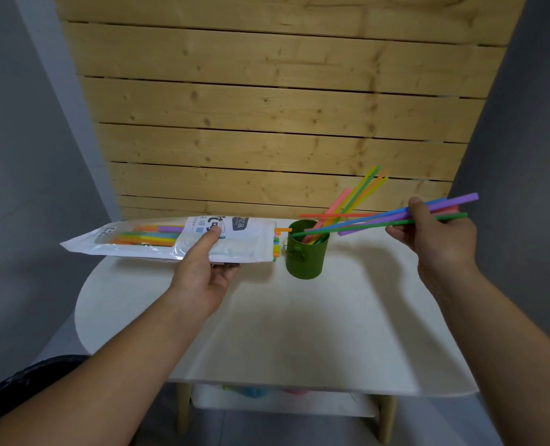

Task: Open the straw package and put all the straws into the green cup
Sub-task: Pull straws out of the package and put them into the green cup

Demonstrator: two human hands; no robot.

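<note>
A long white plastic straw package [183, 241] is held up over the left side of the round white table [267, 317] by the left hand [202, 275]. The thumb is pressed on top of the package and the other fingers are tucked under it. Bright straws can be seen through its clear window, and some straw tips [276, 244] are poking out of its open right end, just beside the small green cup [304, 255].

The green cup is stood near the far middle of the table, between the two hands. Several coloured straws [347, 204] are already leaning in it, tilted to the far right.

A bunch of purple, blue, green and pink straws [379, 220] is gripped by the closed right hand [437, 239], to the right of the cup. Their left tips are pointed at the cup's open top.
</note>
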